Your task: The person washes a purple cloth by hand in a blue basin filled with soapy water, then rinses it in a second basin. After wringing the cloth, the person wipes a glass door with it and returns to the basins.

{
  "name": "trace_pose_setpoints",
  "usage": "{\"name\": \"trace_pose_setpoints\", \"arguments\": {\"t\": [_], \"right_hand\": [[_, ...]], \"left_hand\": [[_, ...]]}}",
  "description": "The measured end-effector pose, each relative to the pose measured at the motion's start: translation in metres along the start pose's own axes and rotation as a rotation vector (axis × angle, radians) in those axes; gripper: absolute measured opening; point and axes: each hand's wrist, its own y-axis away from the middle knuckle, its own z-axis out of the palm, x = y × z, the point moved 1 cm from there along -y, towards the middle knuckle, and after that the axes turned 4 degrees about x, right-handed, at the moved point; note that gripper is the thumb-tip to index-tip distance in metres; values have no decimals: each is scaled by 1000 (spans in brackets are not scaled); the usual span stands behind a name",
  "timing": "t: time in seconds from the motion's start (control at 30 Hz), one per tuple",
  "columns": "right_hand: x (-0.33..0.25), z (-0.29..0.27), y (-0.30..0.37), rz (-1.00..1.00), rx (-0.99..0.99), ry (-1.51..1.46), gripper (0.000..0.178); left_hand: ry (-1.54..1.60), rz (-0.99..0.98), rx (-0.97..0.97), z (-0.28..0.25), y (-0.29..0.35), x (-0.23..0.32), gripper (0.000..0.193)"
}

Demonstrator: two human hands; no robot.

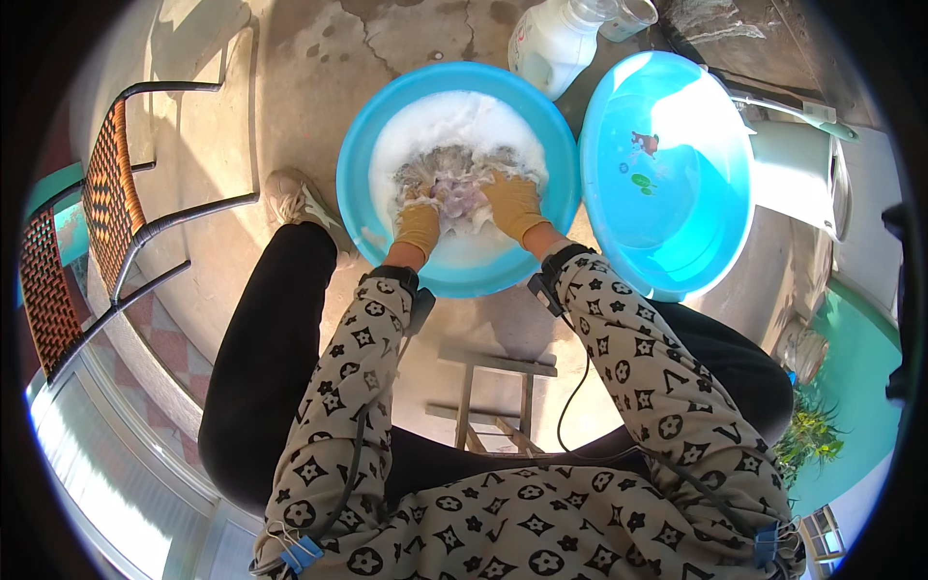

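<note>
A round blue basin [350,174] stands in front of me with water and thick white suds [464,108] in it. In the suds lies a bunched wet cloth [458,193], pale and purplish in the middle; most of its shape is hidden by foam. Both hands wear yellow rubber gloves. My left hand [419,224] is closed on the left side of the cloth, its fingertips sunk in the foam. From the right, my right hand [514,205] grips the cloth too, close to the left one, with its fingertips partly covered by suds.
A second blue basin [715,193] holding clear water touches the first on its right. Behind them stands a white jug [556,43]. A woven chair [114,193] is at the left, a wooden stool [493,362] below me, and a green plant [812,430] at the right.
</note>
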Motion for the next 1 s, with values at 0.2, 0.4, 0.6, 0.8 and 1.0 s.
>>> {"name": "trace_pose_setpoints", "arguments": {"t": [0.2,0.4,0.6,0.8,1.0], "right_hand": [[4,-8,1,-221,333,95,41],[7,-19,6,13,286,-274,31],[25,-32,22,184,555,-1057,30],[37,-39,39,389,492,-974,29],[17,-30,22,176,622,-343,36]], "left_hand": [[-114,-62,230,-21,-4,5,49],[-119,-237,81,-36,-5,-2,40],[186,-225,247,-55,21,-17,33],[622,-162,499,-60,20,-34,36],[355,-259,606,-67,29,-1,54]]}}
